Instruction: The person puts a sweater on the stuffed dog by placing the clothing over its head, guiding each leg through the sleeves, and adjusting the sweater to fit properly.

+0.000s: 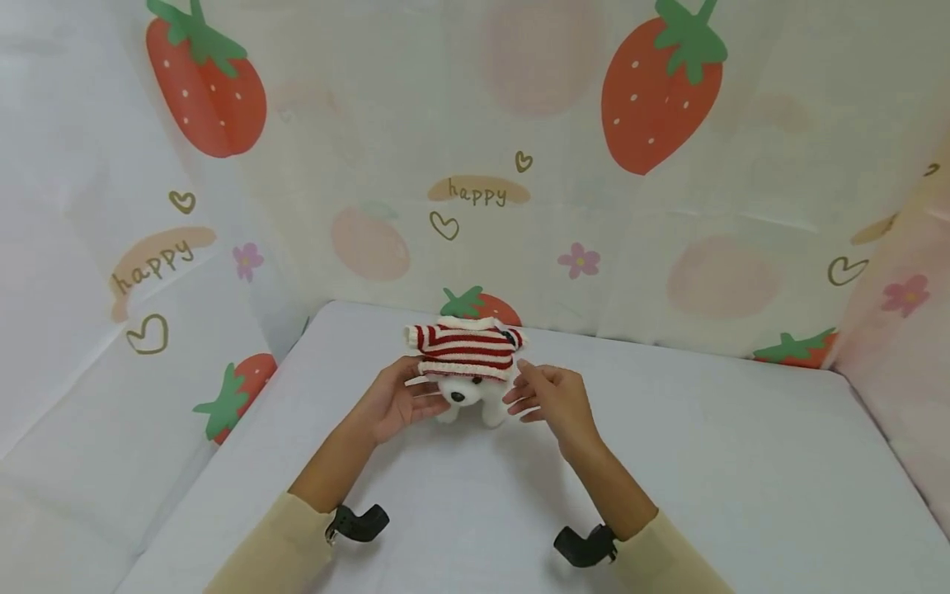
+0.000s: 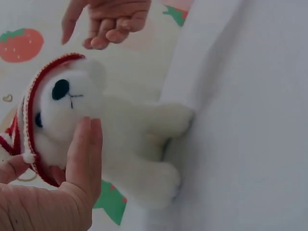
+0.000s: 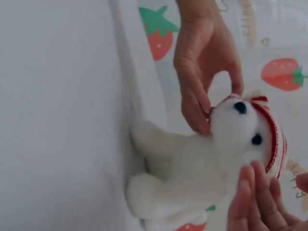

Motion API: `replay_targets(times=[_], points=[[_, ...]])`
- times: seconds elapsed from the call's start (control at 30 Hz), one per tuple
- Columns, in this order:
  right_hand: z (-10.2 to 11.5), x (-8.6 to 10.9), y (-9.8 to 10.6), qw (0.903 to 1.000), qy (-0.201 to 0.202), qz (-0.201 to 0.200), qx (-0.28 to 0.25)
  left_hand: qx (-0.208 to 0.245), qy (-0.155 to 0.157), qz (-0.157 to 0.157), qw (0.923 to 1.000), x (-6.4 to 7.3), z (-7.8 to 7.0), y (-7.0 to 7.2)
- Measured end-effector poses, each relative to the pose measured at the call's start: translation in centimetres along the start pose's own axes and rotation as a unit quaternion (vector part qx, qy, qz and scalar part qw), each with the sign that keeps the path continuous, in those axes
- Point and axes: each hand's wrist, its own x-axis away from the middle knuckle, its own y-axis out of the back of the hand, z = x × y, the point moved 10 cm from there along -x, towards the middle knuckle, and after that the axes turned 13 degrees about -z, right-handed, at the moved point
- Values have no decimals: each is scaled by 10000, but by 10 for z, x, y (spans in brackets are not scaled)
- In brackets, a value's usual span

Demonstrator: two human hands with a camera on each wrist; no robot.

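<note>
A small white plush animal [image 2: 127, 134] with a black nose and dark eyes stands on its legs on the white table. Over the top of its head sits a red-and-white striped knit sweater [image 1: 467, 353], its hem down near the eyes and one sleeve sticking out to the left. My left hand [image 1: 401, 403] pinches the sweater's hem between thumb and index finger, while its other fingers lie along the plush's cheek. On the opposite side, my right hand [image 1: 552, 400] hovers close to the sweater with fingers loosely extended and nothing in them.
The white table [image 1: 712, 462] reaches back to a cloth backdrop [image 1: 579, 206] printed with strawberries, hearts and flowers, which also rises at both sides. The plush stands near the table's back edge. Black wrist mounts [image 1: 359, 524] sit at both sleeve cuffs.
</note>
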Motion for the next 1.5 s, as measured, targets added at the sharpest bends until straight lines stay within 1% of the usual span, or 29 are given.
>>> replay_targets(times=[0.03, 0.1, 0.17, 0.2, 0.27, 0.37, 0.47, 0.53, 0.63, 0.7, 0.83, 1.0, 1.07, 1.23, 1.33, 1.5], points=[[-6, 1, -4, 9992, -343, 198, -53, -9, 46, 26, 10000, 2, 1, -2], [-16, 3, -14, 9939, -902, 631, -100, -25, 63, 101, 9999, 4, 2, -6], [-21, 6, -23, 9873, -1246, 963, -191, -5, 96, 153, 9998, 6, 4, -11], [-23, 6, -26, 9853, -1336, 1032, -269, -5, 99, 175, 9998, 7, 5, -13], [-26, 5, -28, 9831, -1480, 973, -468, 3, 114, 207, 9997, 8, 7, -16], [-28, 0, -25, 9828, -1579, 682, -678, -24, 156, 215, 9996, 8, 13, -20], [-29, -3, -20, 9838, -1590, 414, -710, -106, 164, 213, 9996, 9, 17, -22], [-27, -6, -17, 9855, -1533, 301, -668, -201, 113, 224, 9995, 9, 18, -23], [-23, -11, -14, 9873, -1443, 238, -614, -262, 8, 197, 9995, 9, 18, -24], [-21, -12, -15, 9883, -1377, 280, -589, -203, -58, 144, 9997, 9, 19, -24], [-22, -12, -18, 9909, -1229, 430, -355, 175, -3, 40, 9998, 10, 26, -24], [-31, -10, -18, 9914, -1102, 631, 316, 846, 228, -11, 9962, 9, 35, -24], [-34, -9, -17, 9910, -982, 717, 562, 1060, 286, -29, 9940, 9, 37, -24], [-36, -8, -16, 9887, -662, 933, 972, 1435, 436, 76, 9887, 9, 41, -26], [-40, -7, -18, 9862, -580, 1075, 1114, 1597, 555, 115, 9855, 9, 44, -27], [-45, -8, -18, 9849, -460, 1123, 1235, 1841, 763, 17, 9799, 8, 50, -29]])
